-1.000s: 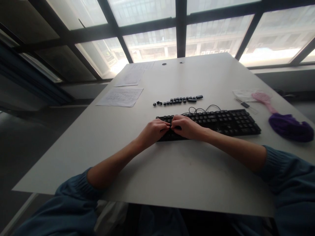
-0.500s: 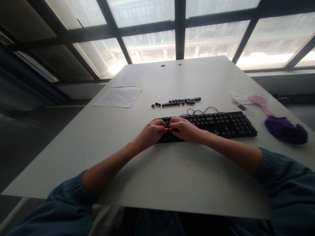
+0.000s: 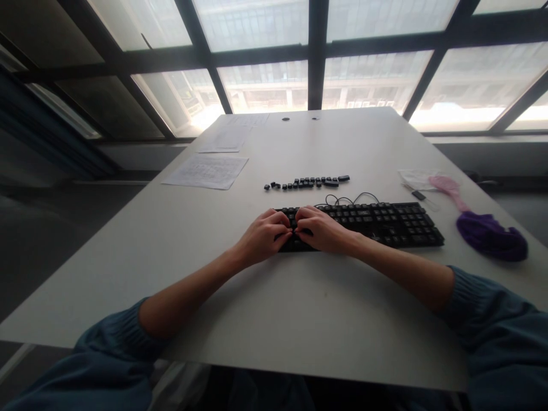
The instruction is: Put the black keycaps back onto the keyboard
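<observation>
A black keyboard (image 3: 385, 214) lies on the white table, with a thin dark cable looping behind it. Both hands are over its left part, their fingertips meeting close together. My left hand (image 3: 268, 233) is closed in a pinch at the keys. My right hand (image 3: 319, 227) pinches from the other side, thumb and forefinger nearly touching the left fingertips. Whatever is between the fingers is too small and dark to make out. Behind the keyboard, several loose black keycaps (image 3: 306, 184) lie in rough rows. Part of the keyboard's lower middle looks bare of caps.
Printed sheets (image 3: 209, 171) lie at the table's left. To the right are a pink brush (image 3: 445, 185), purple cloth (image 3: 490, 235), a clear plastic bag (image 3: 413, 178) and a small dark tag-like piece (image 3: 418, 195). The white table (image 3: 295, 308) reaches the windows.
The camera view has shifted slightly, so everything sits a little lower. Both hands stay pinched at the same place on the keyboard, with only slight finger movement.
</observation>
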Available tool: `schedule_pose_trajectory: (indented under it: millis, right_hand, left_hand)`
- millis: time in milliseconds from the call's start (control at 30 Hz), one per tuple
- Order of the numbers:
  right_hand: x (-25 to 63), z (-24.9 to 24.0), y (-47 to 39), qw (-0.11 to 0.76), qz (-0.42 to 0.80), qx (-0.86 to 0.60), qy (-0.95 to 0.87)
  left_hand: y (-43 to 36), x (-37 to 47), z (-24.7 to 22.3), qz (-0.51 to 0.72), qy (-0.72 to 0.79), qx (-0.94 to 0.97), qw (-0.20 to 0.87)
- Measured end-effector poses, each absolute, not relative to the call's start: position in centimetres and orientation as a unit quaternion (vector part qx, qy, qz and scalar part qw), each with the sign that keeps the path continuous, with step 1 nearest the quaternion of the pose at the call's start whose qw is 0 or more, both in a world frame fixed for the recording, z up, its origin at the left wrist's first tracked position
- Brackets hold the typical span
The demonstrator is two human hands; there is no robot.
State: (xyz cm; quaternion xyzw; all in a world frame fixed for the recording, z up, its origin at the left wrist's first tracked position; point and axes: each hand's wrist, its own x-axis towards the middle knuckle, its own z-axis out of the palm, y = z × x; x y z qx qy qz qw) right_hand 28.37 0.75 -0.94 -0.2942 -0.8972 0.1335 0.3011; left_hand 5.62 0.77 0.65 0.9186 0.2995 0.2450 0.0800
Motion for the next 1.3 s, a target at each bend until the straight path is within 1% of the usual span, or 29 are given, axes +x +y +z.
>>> schedule_pose_trajectory:
  millis: [267,400,500,633,733,800,1133,1300]
  right_hand:
    - [28.2,-0.4,0.5,0.311,0.103,-0.323,-0.888]
    - [29.3,0.8,1.4,0.324,0.091,-0.380,-0.861]
    - [30.6,1.8,3.9,0.324,0.079,-0.445,-0.831]
    - [31.6,3.0,9.0,0.271,0.044,-0.517,-0.811]
    - [31.2,3.1,12.8,0.200,0.027,-0.558,-0.805]
    - [30.7,2.9,14.7,0.174,0.022,-0.564,-0.807]
    - [29.3,1.3,18.6,0.117,0.038,-0.541,-0.832]
    - [29.0,1.1,19.5,0.117,0.041,-0.534,-0.837]
  left_hand:
    - [1.3,5.6,0.1,0.327,0.324,0.882,0.101]
    - [3.4,4.9,1.1,0.350,0.346,0.867,0.085]
    - [6.6,4.8,2.6,0.355,0.377,0.853,0.062]
    - [12.0,6.5,3.8,0.314,0.413,0.853,0.054]
    - [15.7,8.7,3.4,0.247,0.464,0.848,0.068]
    - [17.6,10.0,2.7,0.222,0.473,0.849,0.078]
    - [21.7,10.9,0.2,0.180,0.436,0.873,0.128]
    - [22.2,11.2,0.1,0.187,0.431,0.870,0.146]
